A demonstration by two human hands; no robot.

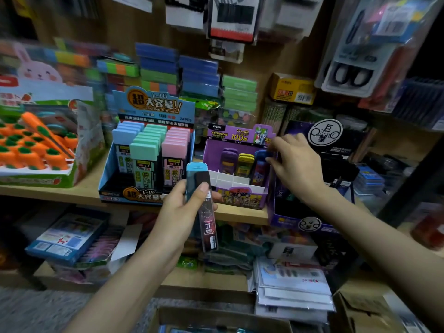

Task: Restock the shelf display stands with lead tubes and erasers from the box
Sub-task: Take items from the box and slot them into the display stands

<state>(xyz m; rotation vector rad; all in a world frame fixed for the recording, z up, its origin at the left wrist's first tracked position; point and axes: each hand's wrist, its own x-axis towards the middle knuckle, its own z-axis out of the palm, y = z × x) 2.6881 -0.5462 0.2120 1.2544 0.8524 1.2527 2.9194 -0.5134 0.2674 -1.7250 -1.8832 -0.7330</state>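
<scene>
Head view: restocking the purple display stand (242, 200)

The left hand (177, 207) has its grip closed round dark lead tubes (204, 207) with blue caps, held just in front of the shelf (48, 192). The right hand (296, 164) pinches a blue tube (262, 156) at the stand's right-hand column. Likely step: seating that tube; next, take another from the left hand. The box (216, 316) sits below

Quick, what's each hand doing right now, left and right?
Left hand: grips a dark lead tube with a blue cap.
Right hand: pinches a blue lead tube in the purple display stand.
</scene>
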